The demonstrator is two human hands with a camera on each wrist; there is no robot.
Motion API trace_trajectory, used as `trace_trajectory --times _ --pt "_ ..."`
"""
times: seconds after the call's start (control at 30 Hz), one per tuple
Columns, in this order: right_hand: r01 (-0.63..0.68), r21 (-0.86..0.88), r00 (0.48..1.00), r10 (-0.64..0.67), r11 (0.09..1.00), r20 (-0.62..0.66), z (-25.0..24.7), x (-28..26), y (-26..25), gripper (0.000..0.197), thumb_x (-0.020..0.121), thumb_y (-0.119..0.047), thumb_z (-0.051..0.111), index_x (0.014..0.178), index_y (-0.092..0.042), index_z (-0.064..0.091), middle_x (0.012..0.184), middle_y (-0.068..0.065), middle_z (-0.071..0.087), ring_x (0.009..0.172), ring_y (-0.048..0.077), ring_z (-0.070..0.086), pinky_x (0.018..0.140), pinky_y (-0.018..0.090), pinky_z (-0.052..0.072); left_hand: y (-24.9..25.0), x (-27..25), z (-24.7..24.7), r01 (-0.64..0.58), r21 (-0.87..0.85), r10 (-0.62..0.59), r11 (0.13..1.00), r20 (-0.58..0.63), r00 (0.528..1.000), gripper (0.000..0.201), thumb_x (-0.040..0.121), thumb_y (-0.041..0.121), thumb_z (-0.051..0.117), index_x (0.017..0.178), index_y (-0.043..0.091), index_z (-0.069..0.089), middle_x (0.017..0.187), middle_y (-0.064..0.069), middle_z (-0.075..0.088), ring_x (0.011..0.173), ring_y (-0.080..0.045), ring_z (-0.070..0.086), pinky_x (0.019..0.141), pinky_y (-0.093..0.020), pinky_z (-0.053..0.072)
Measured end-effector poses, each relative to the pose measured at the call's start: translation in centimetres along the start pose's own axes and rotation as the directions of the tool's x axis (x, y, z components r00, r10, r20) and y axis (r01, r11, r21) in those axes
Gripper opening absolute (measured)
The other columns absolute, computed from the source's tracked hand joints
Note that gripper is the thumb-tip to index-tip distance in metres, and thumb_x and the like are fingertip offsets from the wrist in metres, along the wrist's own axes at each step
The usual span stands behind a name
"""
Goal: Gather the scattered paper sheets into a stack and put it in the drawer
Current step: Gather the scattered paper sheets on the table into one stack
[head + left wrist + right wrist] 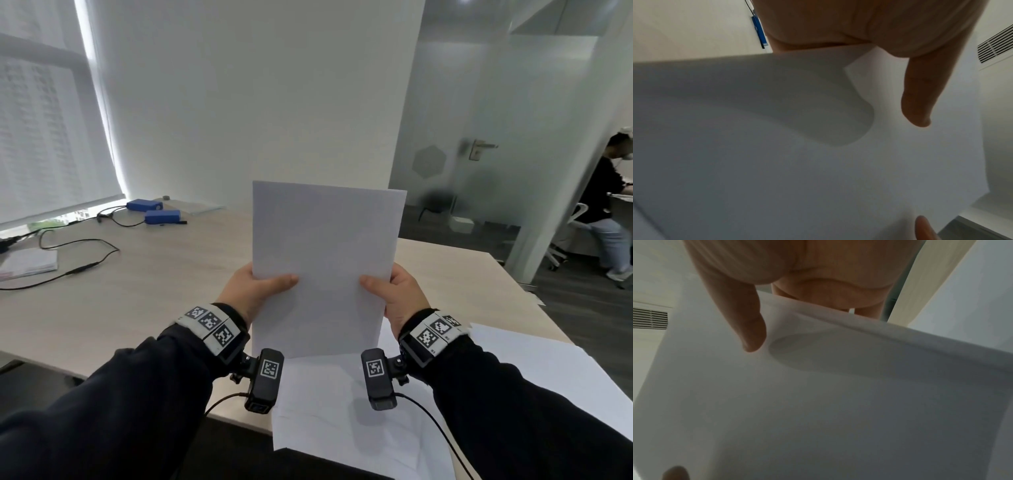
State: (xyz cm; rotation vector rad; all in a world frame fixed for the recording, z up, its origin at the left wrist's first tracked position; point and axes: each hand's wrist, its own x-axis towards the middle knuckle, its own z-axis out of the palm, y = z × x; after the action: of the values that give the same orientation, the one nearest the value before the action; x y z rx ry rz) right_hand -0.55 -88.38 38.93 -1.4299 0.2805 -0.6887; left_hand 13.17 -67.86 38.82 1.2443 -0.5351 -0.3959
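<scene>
Both hands hold the paper stack (pixel 325 260) upright in the middle of the frame, left hand (pixel 255 286) and right hand (pixel 399 291) pinching its sides with thumbs in front. Tap its bottom edge on the surface (pixel 137 291) to even it. More loose sheets (pixel 342 404) lie below. No drawer shows, and the back fingers hide behind paper

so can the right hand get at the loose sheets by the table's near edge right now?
Probably not yet: the right hand and left hand both grip the upright paper stack. The loose sheets lie unobstructed below it.
</scene>
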Motion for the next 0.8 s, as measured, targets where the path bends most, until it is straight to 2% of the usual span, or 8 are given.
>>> trace_trajectory --times 0.1,0.17,0.3,0.43,0.53,0.63,0.73,0.8 --pt "0.01 0.025 1.0 -0.009 1.0 -0.013 0.6 0.1 -0.2 0.032 0.076 -0.004 0.075 0.107 -0.006 0.067 0.1 0.013 0.076 0.087 0.027 0.072 0.075 0.038 0.058 0.3 0.0 0.6 -0.013 -0.037 0.013 0.999 0.006 1.0 0.062 0.048 0.025 0.089 0.106 0.01 0.072 0.099 -0.012 0.077 0.087 -0.03 0.074 0.072 -0.037 0.058" --pt "-0.013 0.011 0.999 0.014 1.0 -0.031 0.7 -0.1 -0.1 0.037 0.07 -0.01 0.07 0.106 -0.007 0.067 0.095 0.01 0.076 0.082 0.024 0.072 0.069 0.034 0.057 0.0 -0.2 0.7 0.007 -0.03 -0.007 1.0 0.009 1.0 0.055 0.057 0.019 0.086 0.108 0.008 0.072 0.101 -0.013 0.076 0.088 -0.03 0.074 0.072 -0.036 0.058" --pt "-0.134 -0.227 0.991 0.132 0.965 -0.024 0.4 -1.2 1.4 0.042 0.059 -0.012 0.051 0.099 -0.014 0.065 0.083 0.006 0.07 0.079 0.026 0.064 0.068 0.03 0.049 -1.5 -0.9 0.1 0.121 0.071 -0.122 0.99 0.01 0.992 0.049 0.059 0.011 0.079 0.107 0.003 0.072 0.106 -0.017 0.075 0.094 -0.034 0.072 0.081 -0.039 0.057" --pt "-0.159 -0.405 0.987 0.157 0.9 -0.04 -0.1 -2.0 1.1 0.044 0.061 -0.017 0.048 0.101 -0.018 0.066 0.096 0.01 0.073 0.09 0.031 0.069 0.08 0.041 0.055 -1.1 -0.9 0.5 0.163 0.205 -0.157 0.965 -0.043 0.987 0.008 0.084 0.001 0.069 0.089 0.006 0.072 0.088 -0.013 0.074 0.087 -0.032 0.069 0.078 -0.035 0.055" --pt "-0.116 -0.43 0.992 0.084 0.895 -0.094 -1.0 -2.4 -0.7 0.028 0.075 -0.009 0.052 0.098 -0.018 0.065 0.096 0.007 0.073 0.089 0.027 0.069 0.081 0.041 0.057 0.2 -0.6 2.1 0.127 0.297 -0.11 0.946 -0.074 0.991 0.015 0.091 0.003 0.056 0.083 0.012 0.066 0.083 -0.008 0.07 0.085 -0.031 0.066 0.085 -0.04 0.053" --pt "-0.101 -0.434 0.982 0.019 0.895 -0.189 -3.3 -3.1 -2.3 0.029 0.084 -0.001 0.052 0.104 -0.019 0.062 0.095 0.003 0.071 0.084 0.022 0.068 0.069 0.03 0.053 1.0 -0.7 4.8 0.098 0.377 -0.105 0.921 -0.002 0.994 0.014 0.08 0.017 0.053 0.09 0.018 0.062 0.086 -0.007 0.07 0.085 -0.033 0.068 0.086 -0.051 0.056" --pt "-0.142 -0.45 0.955 0.004 0.882 -0.295 -7.2 -4.5 -3.3 0.031 0.085 -0.001 0.053 0.106 -0.023 0.06 0.096 0.003 0.07 0.082 0.021 0.068 0.066 0.027 0.05 0.1 -1.1 8.3 0.112 0.464 -0.178 0.879 0.101 0.979 0.028 0.084 0.012 0.052 0.111 0.02 0.058 0.1 -0.01 0.071 0.09 -0.034 0.069 0.075 -0.051 0.061" --pt "-0.202 -0.503 0.928 -0.001 0.84 -0.373 -10.5 -5.9 -3.8 0.033 0.086 -0.001 0.052 0.112 -0.02 0.06 0.096 0.002 0.068 0.08 0.019 0.065 0.064 0.025 0.048 -1.0 -1.7 11.0 0.121 0.503 -0.221 0.856 0.144 0.964 0.032 0.085 0.011 0.056 0.115 0.02 0.056 0.1 -0.008 0.071 0.083 -0.03 0.069 0.058 -0.035 0.059"
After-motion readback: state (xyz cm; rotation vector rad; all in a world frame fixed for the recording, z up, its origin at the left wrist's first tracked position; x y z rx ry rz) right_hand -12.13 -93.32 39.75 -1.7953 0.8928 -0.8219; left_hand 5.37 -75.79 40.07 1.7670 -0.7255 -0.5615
